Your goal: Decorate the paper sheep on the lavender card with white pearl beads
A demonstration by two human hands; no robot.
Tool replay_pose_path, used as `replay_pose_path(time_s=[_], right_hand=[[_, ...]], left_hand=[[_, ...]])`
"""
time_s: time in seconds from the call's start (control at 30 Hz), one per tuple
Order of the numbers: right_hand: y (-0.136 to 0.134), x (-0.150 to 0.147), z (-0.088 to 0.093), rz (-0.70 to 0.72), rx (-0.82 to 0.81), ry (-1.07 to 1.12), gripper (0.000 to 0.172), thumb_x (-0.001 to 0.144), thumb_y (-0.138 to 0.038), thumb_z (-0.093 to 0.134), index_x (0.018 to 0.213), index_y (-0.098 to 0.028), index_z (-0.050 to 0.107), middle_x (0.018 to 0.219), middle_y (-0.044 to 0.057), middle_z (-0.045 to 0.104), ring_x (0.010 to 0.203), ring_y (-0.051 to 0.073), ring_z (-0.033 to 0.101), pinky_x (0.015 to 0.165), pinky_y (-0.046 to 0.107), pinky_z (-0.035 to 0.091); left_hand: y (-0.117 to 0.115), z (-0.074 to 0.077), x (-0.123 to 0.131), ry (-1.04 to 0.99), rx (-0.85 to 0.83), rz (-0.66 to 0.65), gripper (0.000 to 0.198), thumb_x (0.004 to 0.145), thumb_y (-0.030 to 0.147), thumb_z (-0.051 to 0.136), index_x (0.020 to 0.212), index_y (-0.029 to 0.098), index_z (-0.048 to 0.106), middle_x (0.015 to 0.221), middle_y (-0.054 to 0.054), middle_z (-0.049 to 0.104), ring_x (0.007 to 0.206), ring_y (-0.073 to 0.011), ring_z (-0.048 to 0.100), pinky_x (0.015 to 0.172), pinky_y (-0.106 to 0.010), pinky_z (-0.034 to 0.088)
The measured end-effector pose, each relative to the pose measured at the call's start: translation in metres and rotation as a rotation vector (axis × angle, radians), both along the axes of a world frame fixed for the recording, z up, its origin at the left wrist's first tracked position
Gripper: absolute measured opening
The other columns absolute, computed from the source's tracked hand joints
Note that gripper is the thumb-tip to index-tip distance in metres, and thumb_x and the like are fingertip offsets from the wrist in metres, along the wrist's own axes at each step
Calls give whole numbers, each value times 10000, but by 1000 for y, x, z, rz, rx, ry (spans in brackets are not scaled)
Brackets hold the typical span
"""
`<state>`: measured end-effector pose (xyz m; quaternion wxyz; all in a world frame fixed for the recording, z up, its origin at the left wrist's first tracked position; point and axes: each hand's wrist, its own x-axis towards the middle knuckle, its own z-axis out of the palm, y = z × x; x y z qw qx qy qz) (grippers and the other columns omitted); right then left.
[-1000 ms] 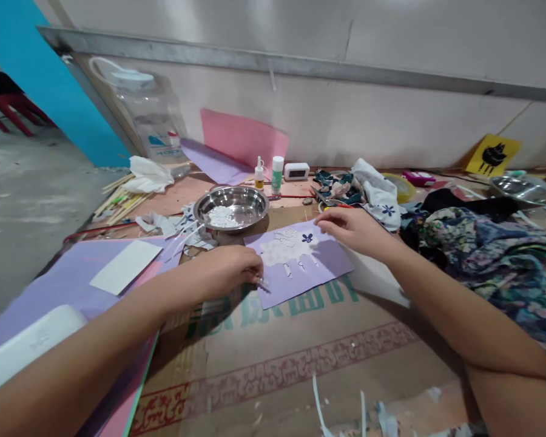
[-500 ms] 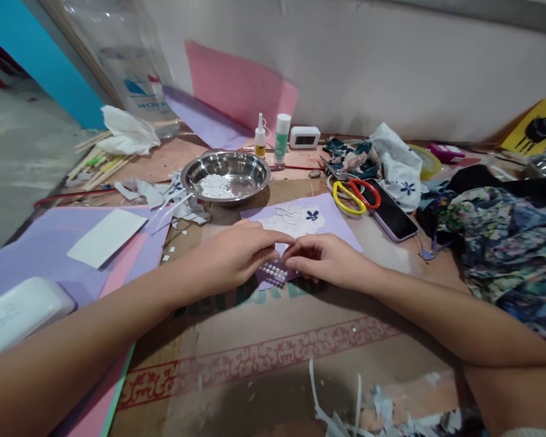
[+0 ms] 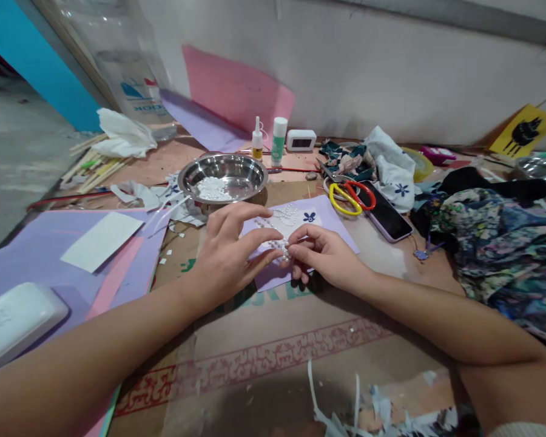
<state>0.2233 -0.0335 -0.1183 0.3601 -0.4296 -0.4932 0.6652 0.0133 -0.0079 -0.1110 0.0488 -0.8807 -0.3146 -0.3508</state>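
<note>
Strings of white pearl beads (image 3: 278, 244) are raised in front of a lilac paper card (image 3: 334, 226). My right hand (image 3: 321, 252) pinches their right end between thumb and fingers. Around the beads' left side, my left hand (image 3: 230, 249) has its fingers spread, the tips close to the beads; whether they touch is unclear. On the card lie a white patch, a curved row of pearl beads (image 3: 291, 213) and a dark blue flower (image 3: 309, 216). A steel bowl (image 3: 250, 195) of small white pieces stands behind my left hand.
Scissors (image 3: 352, 199) with red and yellow handles rest against a phone (image 3: 394, 218). A glue stick (image 3: 278, 142), a small glue bottle (image 3: 257, 141) and a white digital display (image 3: 301, 141) stand behind. Patterned cloth (image 3: 491, 243) is heaped right; coloured paper sheets (image 3: 95, 297) lie left.
My left hand has drawn back to the left and opened its fingers. The pearl strings have been lifted and turned, with my right hand still at their end.
</note>
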Motion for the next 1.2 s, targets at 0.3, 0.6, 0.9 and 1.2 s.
replay_pose_path(time_s=[0.3,0.6,0.9,1.2], right_hand=[[-2,1,-5,-10,46,-13,308,806,-436,746,966,-185,666,616,-28,689,509,102,635,520,245,527],[-1,0,-5,2,66,0,233,827,-378,729,919,-201,609,616,-34,690,523,101,650,497,205,510],[0,2,-11,4,20,-38,295,766,-395,766,933,-162,699,561,-31,672,444,88,596,435,195,476],[-1,0,-9,-34,6,-76,288,708,-376,782,883,-155,723,526,-43,655,408,74,569,408,181,454]], left_hand=[[6,-5,0,11,49,-41,117,955,298,618,1020,292,716,1150,-37,712,1109,-228,594,954,-419,447],[7,-7,0,31,-33,-139,177,965,359,604,1022,245,727,953,-34,743,909,-198,634,844,-365,446],[7,-8,1,-33,-98,-178,182,974,329,598,981,220,743,906,-32,737,886,-180,639,838,-353,433],[9,-6,-1,-66,-269,-225,258,996,353,557,901,220,757,893,-14,742,839,-154,644,814,-343,417]])
